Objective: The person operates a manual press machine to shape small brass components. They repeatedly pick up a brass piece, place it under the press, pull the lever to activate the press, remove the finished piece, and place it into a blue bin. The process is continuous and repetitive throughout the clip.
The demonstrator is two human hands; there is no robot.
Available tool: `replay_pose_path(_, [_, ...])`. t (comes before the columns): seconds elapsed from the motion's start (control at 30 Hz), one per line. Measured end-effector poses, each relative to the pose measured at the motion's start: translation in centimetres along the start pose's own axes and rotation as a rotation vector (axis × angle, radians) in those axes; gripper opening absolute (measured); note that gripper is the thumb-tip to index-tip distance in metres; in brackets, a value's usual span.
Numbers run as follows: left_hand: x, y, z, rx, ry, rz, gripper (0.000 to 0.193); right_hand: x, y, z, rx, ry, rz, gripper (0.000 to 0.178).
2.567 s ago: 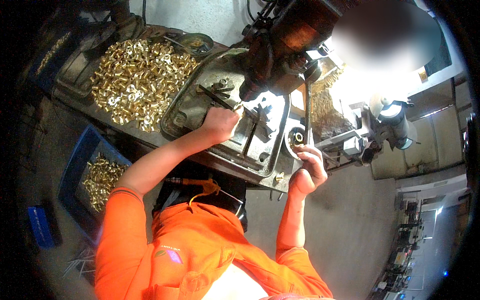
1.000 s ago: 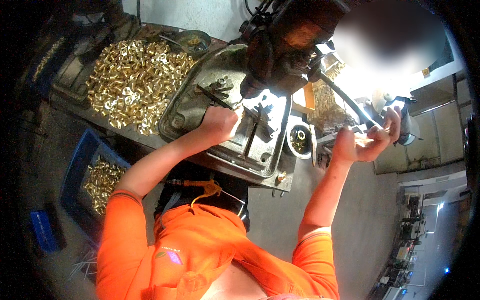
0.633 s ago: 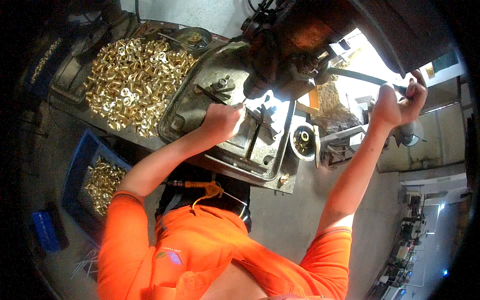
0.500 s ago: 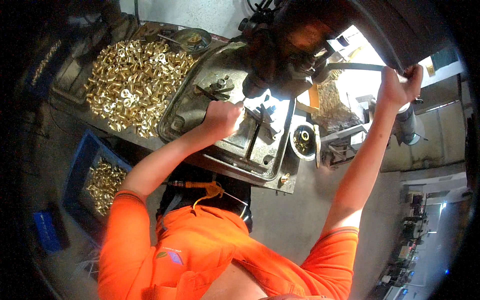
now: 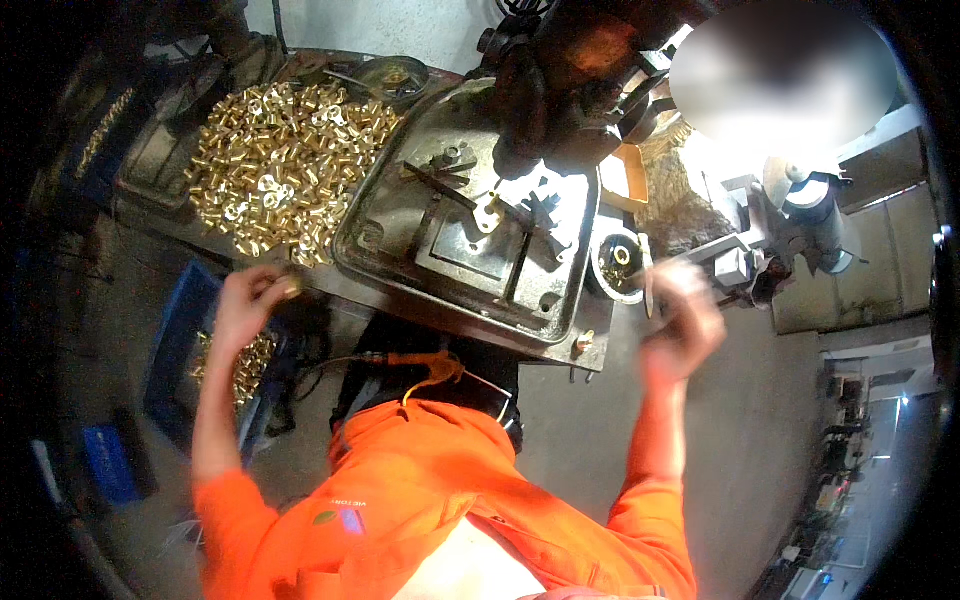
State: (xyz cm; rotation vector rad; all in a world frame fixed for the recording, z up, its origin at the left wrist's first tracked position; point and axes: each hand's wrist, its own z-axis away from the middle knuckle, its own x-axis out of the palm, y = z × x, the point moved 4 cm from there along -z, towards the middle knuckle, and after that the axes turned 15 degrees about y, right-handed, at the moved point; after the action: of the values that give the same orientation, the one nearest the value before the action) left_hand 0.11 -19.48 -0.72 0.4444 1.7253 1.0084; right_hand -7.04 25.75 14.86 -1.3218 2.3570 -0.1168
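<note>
My left hand [image 5: 250,305] is off the front edge of the bench, above the blue bin, with thumb and fingers pinched together. A small yellowish spot shows at the fingertips, too blurred to name. A heap of brass fittings [image 5: 285,170] lies just beyond that hand. One flat-headed brass fitting [image 5: 488,213] sits among the dark clamp bars on the machine's metal table [image 5: 400,285], under the drill press head [image 5: 560,90]. At the right, my right hand [image 5: 685,315] is smeared by motion, close to a white bowl [image 5: 612,288] and a thin stick [image 5: 648,280].
The blue bin [image 5: 170,350] on the floor holds more brass pieces [image 5: 245,365]. An orange-handled air gun [image 5: 425,362] hangs at the bench front. A single brass piece [image 5: 583,341] stands at the bench corner. An orange tray [image 5: 630,175] and a round grey machine part [image 5: 810,195] are at the right.
My left hand has left the metal table and moved left to above the bin, uncovering the brass fitting. My right hand has let go of the machine's lever and come down toward me.
</note>
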Motion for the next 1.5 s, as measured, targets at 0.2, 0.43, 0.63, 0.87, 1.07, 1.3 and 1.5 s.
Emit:
replay_pose_path(0.2, [-7.7,-19.3,7.2,-0.079,0.293,-0.893,0.022,8.3,-4.0,20.3,0.939,-0.734,-0.364,0.037])
replay_pose_path(0.43, [-5.3,-18.9,8.3,-0.118,0.241,-0.644,0.039,9.5,-3.6,12.5,0.322,-0.584,-0.014,0.028])
replay_pose_path(0.63, [8.6,-3.1,7.0,0.309,-0.23,-0.174,0.031,16.1,-0.5,6.5,0.259,-0.78,0.24,0.02])
replay_pose_path(0.87, [12.8,0.4,7.1,0.436,-0.443,-0.316,0.032,18.3,1.0,6.4,0.261,-0.968,0.385,0.02])
replay_pose_path(1.07, [8.4,-0.2,5.8,0.382,-0.341,-0.176,0.025,13.6,-2.2,4.5,0.296,-0.77,0.217,0.035])
replay_pose_path(1.3, [1.3,0.5,-1.4,0.255,0.014,-0.265,0.02,7.7,-3.0,9.4,0.748,-0.636,-0.122,0.068])
replay_pose_path(1.5, [1.8,-1.4,-4.6,0.34,0.178,-0.354,0.026,7.1,-4.3,11.1,0.772,-0.684,-0.172,0.065])
